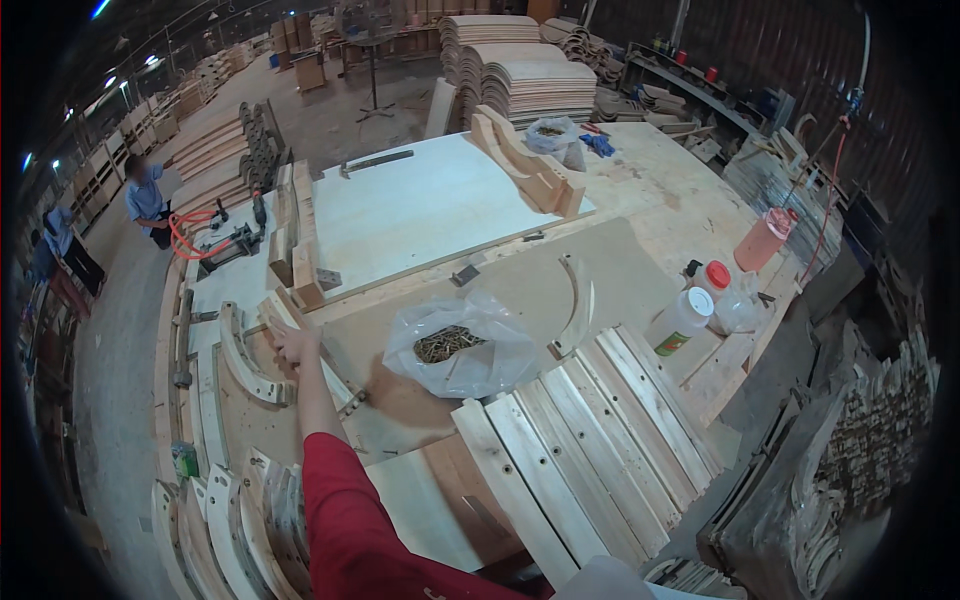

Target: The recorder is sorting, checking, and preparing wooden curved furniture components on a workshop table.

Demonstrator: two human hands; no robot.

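Observation:
My left hand [294, 346] reaches out to the left on a red-sleeved arm and is closed on the upper end of a long wooden strip [340, 385] that lies slanted on the workbench [640, 265]. Just left of the hand lies a curved wooden piece [245, 358] with holes in it. To the right of the hand sits a clear plastic bag [462, 348] holding a heap of small dark metal fasteners. My right hand is not in view.
A row of pale slats [590, 430] lies at the front right, with a thin curved strip [580, 300] behind it. White bottles [685, 320], an orange bottle [765, 240], a large plywood sheet [420, 205], stacked curved parts [230, 520], a power tool with an orange hose [225, 240]. A person in blue [148, 200] stands far left.

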